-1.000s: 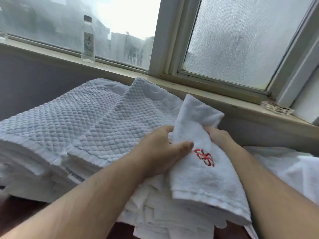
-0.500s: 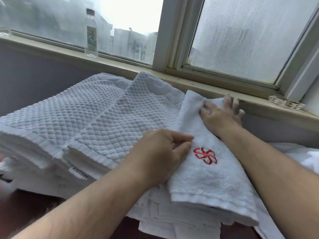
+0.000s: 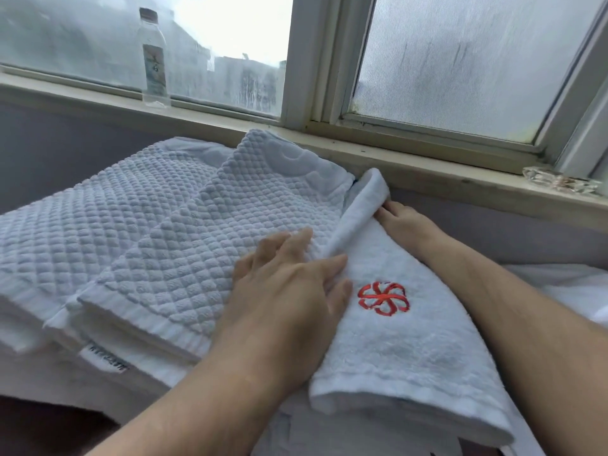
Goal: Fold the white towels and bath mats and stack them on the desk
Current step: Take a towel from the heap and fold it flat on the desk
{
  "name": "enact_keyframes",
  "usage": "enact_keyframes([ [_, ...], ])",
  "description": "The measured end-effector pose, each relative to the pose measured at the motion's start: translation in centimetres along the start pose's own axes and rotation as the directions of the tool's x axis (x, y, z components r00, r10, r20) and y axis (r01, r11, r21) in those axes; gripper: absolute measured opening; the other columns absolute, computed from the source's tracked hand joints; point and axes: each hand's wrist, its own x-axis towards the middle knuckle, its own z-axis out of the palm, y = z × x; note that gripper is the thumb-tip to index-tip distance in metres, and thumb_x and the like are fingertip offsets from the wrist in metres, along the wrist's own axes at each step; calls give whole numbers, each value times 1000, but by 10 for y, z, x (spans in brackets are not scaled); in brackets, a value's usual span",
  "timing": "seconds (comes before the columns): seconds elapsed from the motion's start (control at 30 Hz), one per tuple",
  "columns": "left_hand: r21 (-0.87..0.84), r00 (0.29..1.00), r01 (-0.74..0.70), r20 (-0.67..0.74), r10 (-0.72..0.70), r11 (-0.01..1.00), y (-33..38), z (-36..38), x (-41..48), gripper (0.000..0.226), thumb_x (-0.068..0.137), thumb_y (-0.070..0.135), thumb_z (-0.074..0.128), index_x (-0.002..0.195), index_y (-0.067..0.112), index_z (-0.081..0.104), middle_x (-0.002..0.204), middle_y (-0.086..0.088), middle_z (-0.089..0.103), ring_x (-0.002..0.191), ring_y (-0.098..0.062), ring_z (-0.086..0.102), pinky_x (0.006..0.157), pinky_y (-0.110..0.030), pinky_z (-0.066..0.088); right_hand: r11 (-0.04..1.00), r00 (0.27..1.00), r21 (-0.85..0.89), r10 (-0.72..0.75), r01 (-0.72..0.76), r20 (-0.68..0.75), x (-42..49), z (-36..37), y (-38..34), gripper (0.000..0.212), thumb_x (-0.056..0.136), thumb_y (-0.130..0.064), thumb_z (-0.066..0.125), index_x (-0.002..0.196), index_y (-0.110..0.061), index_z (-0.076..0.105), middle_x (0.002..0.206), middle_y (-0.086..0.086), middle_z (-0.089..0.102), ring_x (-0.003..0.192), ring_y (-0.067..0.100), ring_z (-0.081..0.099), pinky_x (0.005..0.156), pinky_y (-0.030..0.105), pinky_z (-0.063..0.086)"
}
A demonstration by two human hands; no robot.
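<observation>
A folded white towel (image 3: 404,350) with a red embroidered flower lies on top of a pile of white linen. My left hand (image 3: 289,291) rests flat on the towel's left edge, its fingers fairly straight and reaching onto the quilted bath mat (image 3: 197,258) beside it. At the towel's far end, the fingertips of my right hand (image 3: 406,222) are hidden under the cloth. That far edge is lifted and curls up over them. A second folded bath mat (image 3: 82,218) lies further left, and both mats sit on stacked white towels.
A window sill (image 3: 427,179) runs just behind the pile, with a clear water bottle (image 3: 154,60) at the left and a glass dish (image 3: 559,182) at the right. More white cloth (image 3: 566,284) lies at the right. Dark desk surface (image 3: 49,429) shows at the bottom left.
My right hand has left the top of the towel, where it lay flat, and slid under the far edge, which now curls upward. My left hand has flattened on the left edge.
</observation>
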Motion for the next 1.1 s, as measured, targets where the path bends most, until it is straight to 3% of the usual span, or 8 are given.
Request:
enact_keyframes([
  [0.17,24,994,43,102,-45,999,-2,-2,3,49,96,67,34,142,55,43,164,16,18,148,-6,3,119,-41,6,989,997,-125,-83,83,0,-32,-2,-2,47,107,-42,30,147,-22,45,155,6,43,142,28,38,116,39,30],
  [0.33,70,982,68,170,-79,995,14,-16,-1,48,102,59,29,149,50,35,167,10,16,153,-14,5,122,-41,3,994,996,87,-68,63,60,-114,-20,14,38,106,-30,43,130,-5,59,130,0,64,121,23,56,98,29,37],
  [0.47,22,974,97,202,-99,995,34,-38,-25,47,103,50,35,147,38,44,161,-1,32,151,-25,22,123,-44,15,996,996,-39,-79,81,38,-197,-38,35,32,101,-39,47,96,-17,71,95,-10,69,95,19,64,81,37,46],
  [0.57,0,982,74,176,-73,997,51,-40,-66,50,99,51,45,145,32,49,153,-1,44,143,-26,34,118,-44,26,993,997,-91,-73,71,-18,-252,-39,49,17,94,-38,56,86,-33,70,89,-17,67,87,5,62,68,20,42],
  [0.67,41,995,38,89,-42,998,71,-36,-108,50,95,51,50,143,34,50,150,-2,44,139,-29,32,117,-41,24,993,985,-95,-82,68,-152,-292,-41,56,18,91,-32,57,77,-29,69,78,-17,67,79,4,61,63,20,43],
  [0.83,30,997,-66,37,65,997,110,-23,-148,43,91,46,54,133,38,58,153,5,39,141,-22,25,114,-37,17,976,975,-205,-111,70,-193,-346,-71,74,25,90,-36,55,68,-25,61,64,-11,63,65,8,58,56,29,47],
  [0.97,-23,956,-209,208,209,978,148,16,-170,46,91,49,55,137,41,53,153,9,37,141,-18,24,114,-38,22,995,927,24,103,-101,-362,-373,-103,111,33,90,-33,55,68,-10,61,63,4,63,60,19,56,52,30,42],
  [1.1,-127,865,-266,406,294,956,174,65,-190,56,95,64,44,148,48,35,163,6,26,148,-17,20,119,-39,19,800,822,546,473,-249,-318,-407,-85,154,28,85,-31,58,68,-10,66,57,9,60,57,24,55,53,32,41],
])
